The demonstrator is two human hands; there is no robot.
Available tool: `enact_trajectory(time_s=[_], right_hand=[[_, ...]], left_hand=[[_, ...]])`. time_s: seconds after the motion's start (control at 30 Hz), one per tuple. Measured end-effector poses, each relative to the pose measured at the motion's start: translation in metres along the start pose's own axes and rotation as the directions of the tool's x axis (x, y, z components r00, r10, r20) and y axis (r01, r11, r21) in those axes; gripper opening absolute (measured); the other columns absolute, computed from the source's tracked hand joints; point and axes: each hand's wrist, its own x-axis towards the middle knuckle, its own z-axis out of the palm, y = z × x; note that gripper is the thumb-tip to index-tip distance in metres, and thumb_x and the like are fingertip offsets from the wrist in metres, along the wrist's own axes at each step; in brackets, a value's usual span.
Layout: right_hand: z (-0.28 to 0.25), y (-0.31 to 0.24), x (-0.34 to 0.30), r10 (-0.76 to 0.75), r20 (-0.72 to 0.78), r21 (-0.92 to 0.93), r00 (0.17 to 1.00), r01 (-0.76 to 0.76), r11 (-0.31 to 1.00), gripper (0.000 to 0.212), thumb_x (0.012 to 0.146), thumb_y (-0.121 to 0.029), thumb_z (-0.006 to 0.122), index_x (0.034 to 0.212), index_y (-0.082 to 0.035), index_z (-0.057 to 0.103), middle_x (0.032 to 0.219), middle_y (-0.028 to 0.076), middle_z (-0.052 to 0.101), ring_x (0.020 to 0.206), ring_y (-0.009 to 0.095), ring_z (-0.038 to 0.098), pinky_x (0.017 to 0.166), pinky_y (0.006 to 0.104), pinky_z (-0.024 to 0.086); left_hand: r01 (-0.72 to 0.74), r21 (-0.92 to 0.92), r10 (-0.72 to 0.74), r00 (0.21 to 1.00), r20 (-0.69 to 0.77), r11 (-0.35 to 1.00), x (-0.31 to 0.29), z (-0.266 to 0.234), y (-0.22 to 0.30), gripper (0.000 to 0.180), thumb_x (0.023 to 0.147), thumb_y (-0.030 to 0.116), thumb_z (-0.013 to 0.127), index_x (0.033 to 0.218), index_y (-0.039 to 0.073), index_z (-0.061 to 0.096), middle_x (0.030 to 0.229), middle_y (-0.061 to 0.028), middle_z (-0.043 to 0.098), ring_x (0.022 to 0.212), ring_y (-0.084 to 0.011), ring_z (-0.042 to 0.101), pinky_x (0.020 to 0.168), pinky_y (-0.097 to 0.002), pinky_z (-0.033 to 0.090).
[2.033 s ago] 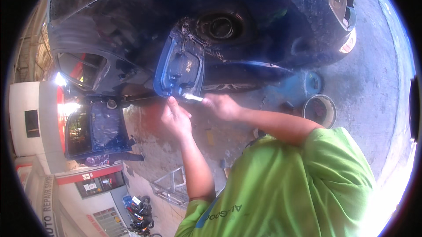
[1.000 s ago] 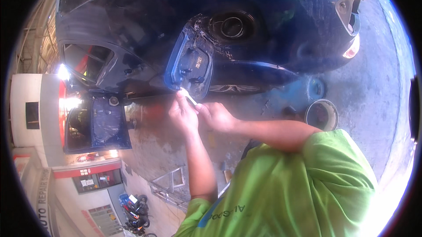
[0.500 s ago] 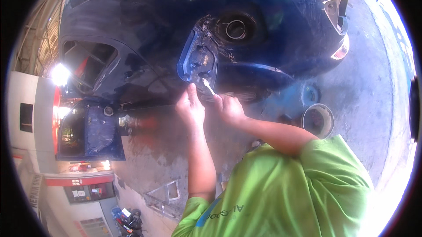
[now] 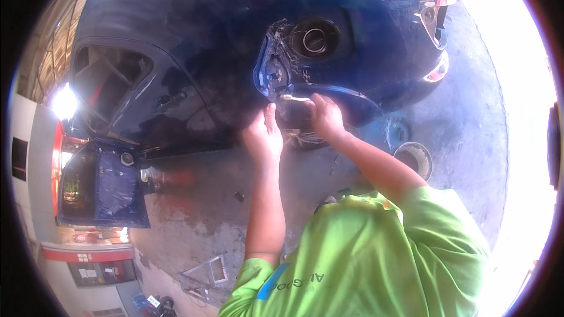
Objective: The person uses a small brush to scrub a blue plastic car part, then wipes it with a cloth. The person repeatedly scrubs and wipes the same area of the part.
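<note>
The open fuel door [image 4: 271, 67] of a dark blue car [image 4: 217, 17] hangs by its hinge beside the round filler recess [image 4: 315, 41]. Pale suds or residue smear its inner side and the hinge. My left hand [image 4: 263, 135] grips the door's near edge, thumb up, the other fingers largely hidden. In my right hand [image 4: 327, 118] is a pale toothbrush [image 4: 298, 99], held at the handle. It points left, and its bristle end lies against the near part of the door's inner face.
A bucket [image 4: 413, 161] stands on the concrete floor to the right, near a blue round container [image 4: 398, 132]. At left a car door [image 4: 103, 185] stands swung out. A triangular metal frame [image 4: 207, 273] lies on the floor behind me.
The toothbrush has swung from upright to nearly level, with my right hand moving right and farther up. My left hand and the fuel door have shifted slightly right, and the view has tilted.
</note>
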Motion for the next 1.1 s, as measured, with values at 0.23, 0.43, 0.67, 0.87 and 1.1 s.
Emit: enact_trajectory(time_s=[0.23, 0.43, 0.67, 0.87, 1.1], right_hand=[[-0.003, -0.013, -0.021, 0.205, 0.193, 0.094, 0.959, -0.226, 0.970, 0.029, 0.109, -0.028, 0.052, 0.093, -0.005, 0.058, 0.076, 0.026, 0.065, 0.075, 0.050, 0.064, 0.065, 0.0583, 0.048], [-0.012, -0.016, -0.012, 0.254, 0.160, -0.060, 0.954, -0.247, 0.967, 0.037, 0.109, -0.039, 0.049, 0.093, -0.007, 0.060, 0.077, 0.025, 0.067, 0.079, 0.049, 0.066, 0.069, 0.0580, 0.050], [-0.030, 0.013, -0.003, 0.414, 0.090, 0.102, 0.906, -0.422, 0.901, 0.042, 0.109, -0.043, 0.048, 0.095, -0.006, 0.061, 0.070, 0.018, 0.061, 0.062, 0.032, 0.064, 0.064, 0.0467, 0.053], [-0.009, 0.038, 0.031, -0.261, 0.951, 0.181, 0.167, -0.983, 0.030, 0.049, 0.108, -0.053, 0.049, 0.084, -0.011, 0.059, 0.057, -0.009, 0.035, 0.047, 0.007, 0.031, 0.044, 0.0269, 0.020], [0.020, 0.073, 0.065, -0.414, 0.906, 0.225, 0.085, -0.927, 0.301, 0.055, 0.106, -0.056, 0.052, 0.077, -0.011, 0.059, 0.056, -0.009, 0.035, 0.045, 0.005, 0.029, 0.043, 0.0252, 0.017]], left_hand=[[-0.050, 0.096, 0.056, 0.997, -0.061, 0.994, -0.007, 0.007, -0.001, 0.036, 0.105, 0.033, 0.062, 0.096, 0.000, 0.075, 0.074, -0.0252, 0.068, 0.069, -0.0449, 0.067, 0.061, -0.0471, 0.052], [-0.109, 0.149, 0.125, 0.987, -0.100, 0.983, -0.004, 0.007, -0.001, 0.032, 0.103, 0.031, 0.063, 0.087, 0.006, 0.075, 0.070, -0.0203, 0.068, 0.064, -0.0424, 0.066, 0.057, -0.0479, 0.051], [0.032, 0.158, -0.021, 0.997, -0.070, 0.987, -0.009, 0.005, -0.007, 0.034, 0.105, 0.033, 0.061, 0.093, 0.003, 0.075, 0.073, -0.0237, 0.067, 0.070, -0.0441, 0.068, 0.061, -0.0473, 0.051], [0.092, 0.093, -0.072, 0.978, -0.196, 0.991, -0.005, 0.024, -0.012, 0.033, 0.106, 0.031, 0.059, 0.099, 0.001, 0.071, 0.076, -0.0230, 0.069, 0.069, -0.0433, 0.067, 0.061, -0.0452, 0.050], [0.283, 0.036, -0.266, 0.931, -0.250, 0.958, -0.015, 0.035, 0.009, 0.035, 0.109, 0.028, 0.054, 0.094, 0.000, 0.068, 0.065, -0.0117, 0.063, 0.053, -0.0243, 0.061, 0.054, -0.0377, 0.047]])
